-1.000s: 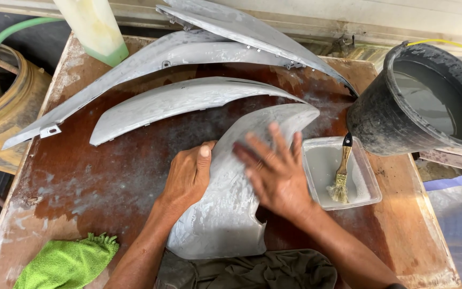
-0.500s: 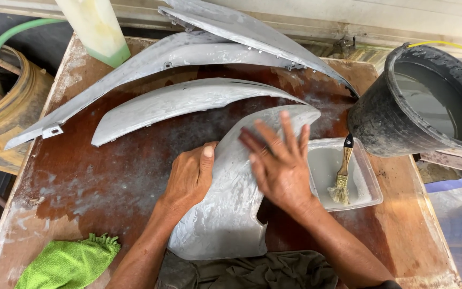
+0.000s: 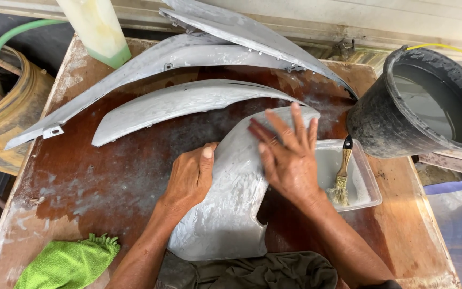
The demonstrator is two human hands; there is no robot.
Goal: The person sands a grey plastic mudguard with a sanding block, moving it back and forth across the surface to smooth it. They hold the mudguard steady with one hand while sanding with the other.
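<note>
Sanding looked to be the step in hand, judging by the pale slurry on the wood. Well left of the grip lay a green cloth on the table. The left hand clamped the edge of the grey curved panel, thumb on top, steadying it. The right hand pressed flat, fingers spread, over a small dark reddish pad on the panel's upper part. Just right sat a tray with a brush, then a black bucket. Further rubbing would likely call for even pressure and a firm hold.
</note>
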